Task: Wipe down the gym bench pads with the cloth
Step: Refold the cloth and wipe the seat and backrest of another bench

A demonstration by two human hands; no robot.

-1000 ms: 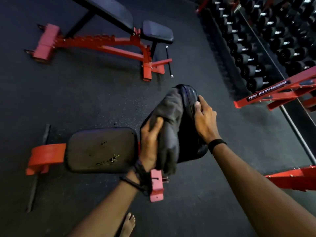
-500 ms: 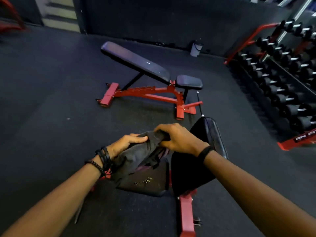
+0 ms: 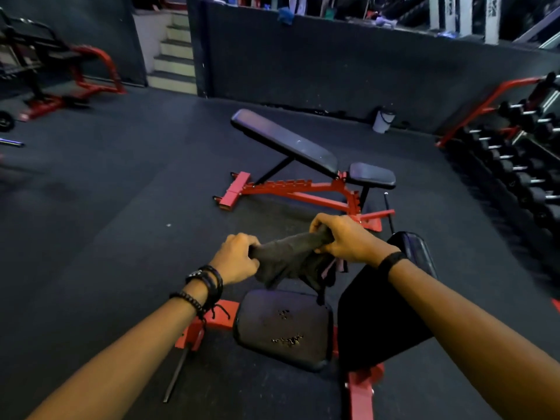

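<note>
A dark grey cloth (image 3: pixel 291 259) is stretched between both hands in mid-air. My left hand (image 3: pixel 238 259) grips its left end and my right hand (image 3: pixel 345 241) grips its right end, fingers curled round it. Below the cloth lies the near bench's worn black seat pad (image 3: pixel 281 328), with cracks in its cover. The raised black back pad (image 3: pixel 381 313) of the same bench stands to the right, partly hidden by my right forearm. The cloth hangs above the pads without touching them.
A second red-framed bench with a long inclined pad (image 3: pixel 285 140) and small seat pad (image 3: pixel 371 174) stands further ahead. A dumbbell rack (image 3: pixel 515 165) lines the right side. A white bucket (image 3: pixel 382 120) sits by the back wall. Stairs (image 3: pixel 174 60) rise at the back left.
The cloth has come off the raised back pad and is now held up between both hands. My view has lifted toward the far bench and back wall.
</note>
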